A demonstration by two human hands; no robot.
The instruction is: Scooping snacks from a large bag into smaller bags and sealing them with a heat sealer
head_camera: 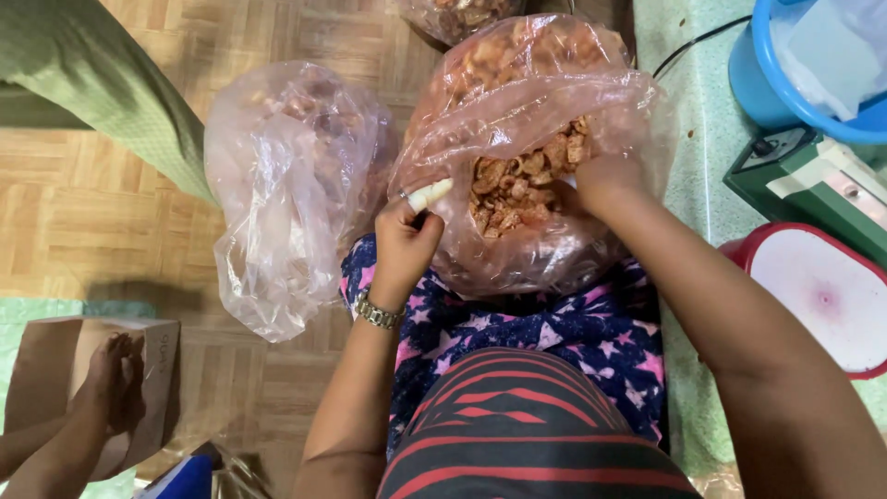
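Note:
A big clear plastic bag (536,102) full of brown fried snack pieces (517,185) rests against my lap. My left hand (402,242) grips the bag's open edge on the left; one finger is wrapped in pale tape and the wrist wears a metal watch. My right hand (605,180) reaches inside the bag's mouth on the right, among the pieces, partly veiled by plastic. Whether it holds any pieces is hidden.
A second crumpled plastic bag (291,185) lies on the wooden floor to the left. Another person's hands (111,379) hold a brown paper bag (55,370) at lower left. To the right stand a blue bucket (776,83), a green device (813,180) and a red-rimmed white scale (822,296).

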